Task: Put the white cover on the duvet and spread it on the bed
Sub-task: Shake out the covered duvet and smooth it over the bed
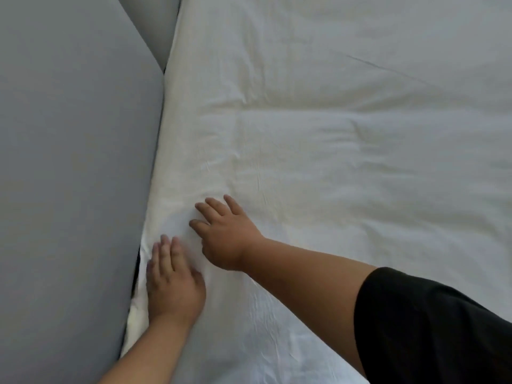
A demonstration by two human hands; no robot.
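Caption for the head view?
Both hands, left and right, press flat on the white duvet beside a grey panel.

Both hands (173,284) (224,236) flat, fingers extended

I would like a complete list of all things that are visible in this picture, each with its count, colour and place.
duvet in its cover: one, white with a faint cream tint, wrinkled, spread flat over most of the view from centre to right edge.
padded panel: one large, grey, along the left side, bordering the duvet's edge; a second grey panel stands behind it at top left.
dark gap: one, black, narrow, between the grey panel and the duvet edge, near the left hand.
sleeve: one, black, bottom right, on the right arm.
left hand: one, flat on the duvet edge, bottom left.
right hand: one, fingers spread, pressing the duvet beside the left hand.
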